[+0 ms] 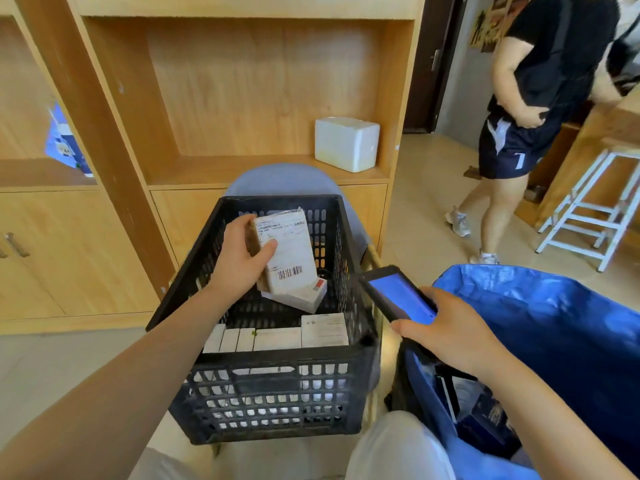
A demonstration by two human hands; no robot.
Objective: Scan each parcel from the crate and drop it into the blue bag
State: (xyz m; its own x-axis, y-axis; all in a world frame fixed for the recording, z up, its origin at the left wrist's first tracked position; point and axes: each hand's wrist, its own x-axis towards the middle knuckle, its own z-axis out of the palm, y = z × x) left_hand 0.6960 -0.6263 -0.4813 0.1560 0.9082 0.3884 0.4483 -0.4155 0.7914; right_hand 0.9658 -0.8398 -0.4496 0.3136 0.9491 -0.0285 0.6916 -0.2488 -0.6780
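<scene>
Head view: left hand grips a parcel upright over the black crate, thumb across its label, barcode at the lower end facing up, just above a white box lying tilted inside. Right hand is curled round a scanner with a lit blue screen, held between the crate and the open blue bag; more boxes stand in a row along the crate's near wall

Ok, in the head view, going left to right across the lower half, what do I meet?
Left hand gripping a labelled parcel → black crate → handheld scanner → right hand → blue bag.
</scene>
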